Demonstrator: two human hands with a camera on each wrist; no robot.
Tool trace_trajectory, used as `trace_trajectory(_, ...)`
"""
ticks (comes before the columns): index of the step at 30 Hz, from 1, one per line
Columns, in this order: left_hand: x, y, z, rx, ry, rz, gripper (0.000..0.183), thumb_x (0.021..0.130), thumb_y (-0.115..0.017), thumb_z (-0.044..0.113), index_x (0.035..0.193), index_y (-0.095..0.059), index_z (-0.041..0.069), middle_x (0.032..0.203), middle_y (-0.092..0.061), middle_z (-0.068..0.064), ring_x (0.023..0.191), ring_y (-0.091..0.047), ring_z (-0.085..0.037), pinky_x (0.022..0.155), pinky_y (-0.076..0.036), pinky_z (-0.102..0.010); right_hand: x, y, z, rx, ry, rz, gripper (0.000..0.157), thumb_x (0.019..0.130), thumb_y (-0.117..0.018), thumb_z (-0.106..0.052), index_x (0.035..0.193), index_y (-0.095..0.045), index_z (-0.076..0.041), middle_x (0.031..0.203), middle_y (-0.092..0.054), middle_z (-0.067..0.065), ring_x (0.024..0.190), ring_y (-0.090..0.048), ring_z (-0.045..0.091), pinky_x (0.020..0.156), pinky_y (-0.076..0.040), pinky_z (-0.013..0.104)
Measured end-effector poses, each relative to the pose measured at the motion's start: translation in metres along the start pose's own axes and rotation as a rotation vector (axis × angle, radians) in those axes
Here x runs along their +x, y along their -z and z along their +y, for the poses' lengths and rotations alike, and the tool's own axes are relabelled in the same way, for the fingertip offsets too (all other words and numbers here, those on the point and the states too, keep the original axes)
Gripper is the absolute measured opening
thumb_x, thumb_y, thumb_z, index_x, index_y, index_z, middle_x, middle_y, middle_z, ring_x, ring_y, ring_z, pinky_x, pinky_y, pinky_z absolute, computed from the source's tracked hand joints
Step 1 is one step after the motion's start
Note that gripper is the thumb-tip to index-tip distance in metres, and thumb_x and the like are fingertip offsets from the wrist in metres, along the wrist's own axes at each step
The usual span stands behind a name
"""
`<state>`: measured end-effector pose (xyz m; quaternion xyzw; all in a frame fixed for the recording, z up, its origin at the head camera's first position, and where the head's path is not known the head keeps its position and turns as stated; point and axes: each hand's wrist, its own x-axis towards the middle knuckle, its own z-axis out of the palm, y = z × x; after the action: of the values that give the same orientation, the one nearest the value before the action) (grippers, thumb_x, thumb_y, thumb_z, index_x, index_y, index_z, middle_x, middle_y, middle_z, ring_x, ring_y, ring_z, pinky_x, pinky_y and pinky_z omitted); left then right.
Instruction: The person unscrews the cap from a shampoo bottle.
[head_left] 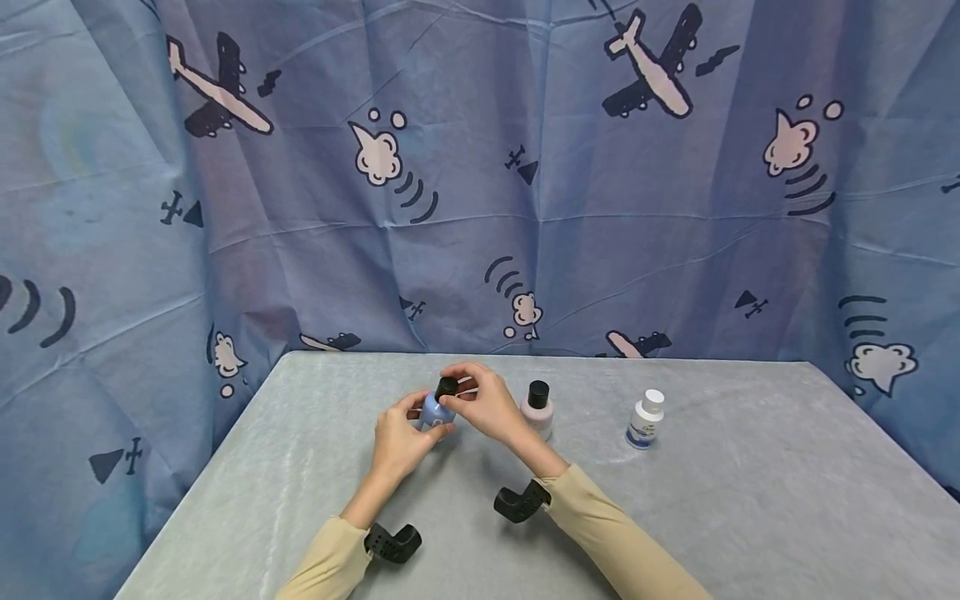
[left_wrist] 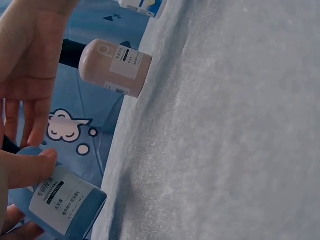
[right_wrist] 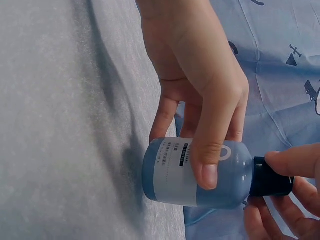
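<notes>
A blue bottle [right_wrist: 225, 180] with a white label and a black cap [right_wrist: 272, 177] is held between both hands, tilted a little in the head view. My left hand [head_left: 399, 440] grips its body, the thumb across the label and the fingers round the far side. At the top, my right hand [head_left: 483, 406] pinches the black cap between thumb and fingers. The bottle's base is close over the table. Just right of the right hand stands a pink bottle [left_wrist: 115, 67] with a black cap, partly hidden by that hand in the head view.
Farther right on the grey cloth-covered table [head_left: 750, 483] stands a small white bottle [head_left: 645, 419] with a blue-printed label. A blue curtain [head_left: 465, 167] with airplane drawings hangs behind the table's back edge. Each wrist wears a black camera mount [head_left: 393, 543].
</notes>
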<state>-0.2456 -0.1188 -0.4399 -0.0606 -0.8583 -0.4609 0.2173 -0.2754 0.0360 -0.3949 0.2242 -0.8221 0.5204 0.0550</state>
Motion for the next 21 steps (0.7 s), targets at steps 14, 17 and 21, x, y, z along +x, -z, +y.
trace_trajectory(14, -0.002, -0.0022, -0.0016, -0.023, 0.012, -0.023, 0.053, 0.068, -0.085, 0.021, 0.115, -0.067, 0.003, 0.099, -0.073, -0.015, 0.087, -0.07, -0.027, 0.075, -0.053, -0.044, -0.0026, -0.0015, 0.0014, 0.075, 0.017, -0.04, 0.036, 0.084, -0.063, 0.003, 0.118, -0.063, -0.006, 0.118, -0.063, 0.014, 0.104, -0.065, 0.028, 0.086, -0.055, 0.03)
trace_trajectory(17, -0.0023, -0.0035, -0.0014, -0.015, 0.021, -0.012, 0.054, 0.068, -0.085, 0.022, 0.115, -0.067, 0.004, 0.098, -0.073, -0.013, 0.087, -0.07, -0.025, 0.076, -0.053, -0.041, -0.0033, -0.0024, 0.0016, 0.092, 0.005, -0.034, 0.041, 0.085, -0.063, 0.002, 0.125, -0.058, -0.006, 0.122, -0.062, 0.015, 0.106, -0.065, 0.028, 0.088, -0.054, 0.032)
trace_trajectory(21, -0.0025, -0.0044, 0.0002, -0.003, 0.03, 0.006, 0.056, 0.067, -0.086, 0.022, 0.116, -0.067, 0.005, 0.099, -0.073, -0.012, 0.088, -0.07, -0.024, 0.076, -0.053, -0.041, -0.0046, -0.0035, 0.0012, 0.106, -0.014, 0.005, 0.047, 0.085, -0.069, -0.005, 0.129, -0.053, -0.007, 0.126, -0.059, 0.016, 0.105, -0.063, 0.029, 0.088, -0.054, 0.037)
